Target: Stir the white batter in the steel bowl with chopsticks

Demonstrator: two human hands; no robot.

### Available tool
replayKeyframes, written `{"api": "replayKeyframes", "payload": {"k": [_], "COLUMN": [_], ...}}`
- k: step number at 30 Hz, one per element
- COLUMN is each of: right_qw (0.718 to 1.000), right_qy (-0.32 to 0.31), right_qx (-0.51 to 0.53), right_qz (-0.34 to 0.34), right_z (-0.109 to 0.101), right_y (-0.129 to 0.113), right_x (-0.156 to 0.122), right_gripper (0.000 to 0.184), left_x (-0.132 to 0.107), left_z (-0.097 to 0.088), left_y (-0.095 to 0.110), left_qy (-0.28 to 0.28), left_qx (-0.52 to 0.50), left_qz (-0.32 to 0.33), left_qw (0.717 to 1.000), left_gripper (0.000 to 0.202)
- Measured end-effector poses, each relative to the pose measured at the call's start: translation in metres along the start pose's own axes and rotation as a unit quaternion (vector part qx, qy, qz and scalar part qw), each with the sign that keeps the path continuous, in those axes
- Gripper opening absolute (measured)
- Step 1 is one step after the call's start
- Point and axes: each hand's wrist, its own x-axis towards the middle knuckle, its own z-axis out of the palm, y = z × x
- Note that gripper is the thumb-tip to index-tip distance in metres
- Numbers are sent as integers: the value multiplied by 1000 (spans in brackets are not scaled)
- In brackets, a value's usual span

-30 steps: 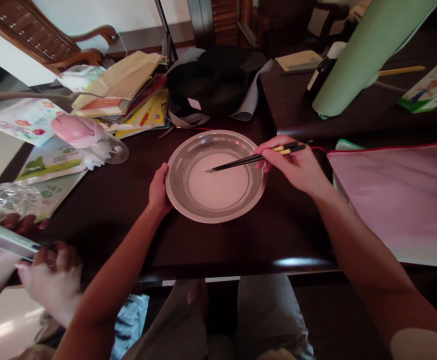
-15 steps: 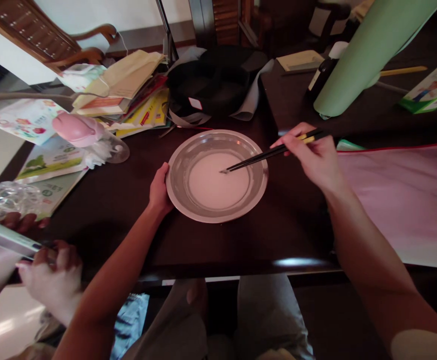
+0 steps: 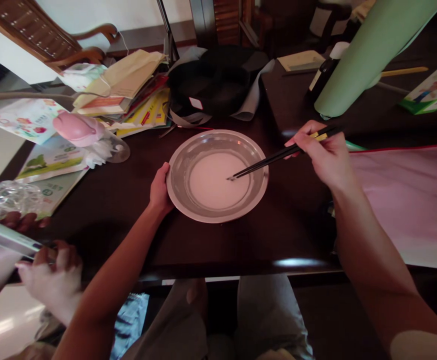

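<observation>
A round metal bowl stands on the dark table before me. White liquid covers its bottom. My left hand grips the bowl's left rim, thumb on top and the other fingers hidden beneath or behind it. In my right hand, to the right of the bowl, is a pair of black chopsticks with gold bands near the upper end. They slant down over the right rim, close together, and their whitened tips are at the liquid's surface.
Another person's hands hold a phone-like device at the lower left. A pink-capped bottle, packets and papers lie left. Behind the bowl is a black bag. A green cylinder, dark bottle and pink zip pouch are right.
My right hand has moved to the right, drawing the chopstick tips slightly right and down across the liquid. My left hand and the bowl have hardly moved.
</observation>
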Motion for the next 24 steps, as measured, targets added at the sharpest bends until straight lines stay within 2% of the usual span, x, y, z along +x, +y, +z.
{"api": "replayKeyframes", "payload": {"k": [5, 7, 11, 15, 19, 24], "right_qw": [997, 997, 1000, 998, 995, 1000], "right_qy": [-81, -72, -16, -55, -94, -29], "right_qx": [-15, -30, -14, 16, -10, -5], "right_qz": [-8, -16, -14, 2, -6, 9], "right_z": [17, 16, 2, 8, 19, 7], "right_y": [-3, -1, 2, -1, -3, -3], "right_x": [-6, -6, -1, -3, -7, -4], "right_gripper": [18, 17, 21, 23, 21, 23], "left_x": [2, 3, 2, 3, 5, 4], "left_z": [-2, -3, -3, -3, -5, -4], "left_y": [-1, -1, -2, -2, -3, -3], "left_qy": [2, 2, 0, 2, 0, 1], "left_qx": [8, 10, 8, 6, 12, 16], "left_qz": [3, 5, 0, -6, 16, 16], "left_qw": [1000, 1000, 1000, 1000, 1000, 1000], "left_gripper": [28, 27, 28, 28, 26, 27]}}
